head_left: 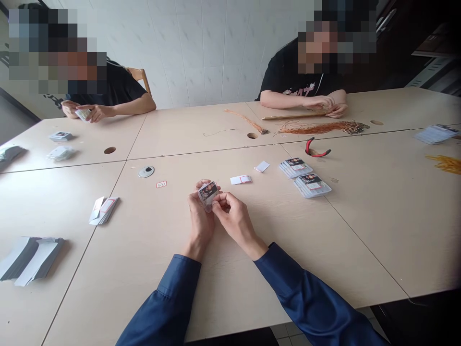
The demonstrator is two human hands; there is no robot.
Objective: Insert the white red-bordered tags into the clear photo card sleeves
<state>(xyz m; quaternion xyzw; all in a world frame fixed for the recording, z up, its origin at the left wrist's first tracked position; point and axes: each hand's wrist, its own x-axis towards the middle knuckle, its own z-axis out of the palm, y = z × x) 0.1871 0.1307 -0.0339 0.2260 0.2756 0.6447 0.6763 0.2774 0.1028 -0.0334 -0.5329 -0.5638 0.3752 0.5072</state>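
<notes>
A small clear plastic case with a black printed label is held up over the table's near middle. My left hand is closed around its left side and back. The thumb and fingertips of my right hand pinch at its lower right edge; whether a slip is between them I cannot tell. Just beyond my hands lie a small white card stack and another white card. To the right, similar labelled cases stand in two stacks, a farther stack and a nearer stack.
Card piles and larger card stacks lie left. Red-handled pliers rest by a table hole. Orange cords lie before a co-worker's hands. Another person's hands hold a case at far left.
</notes>
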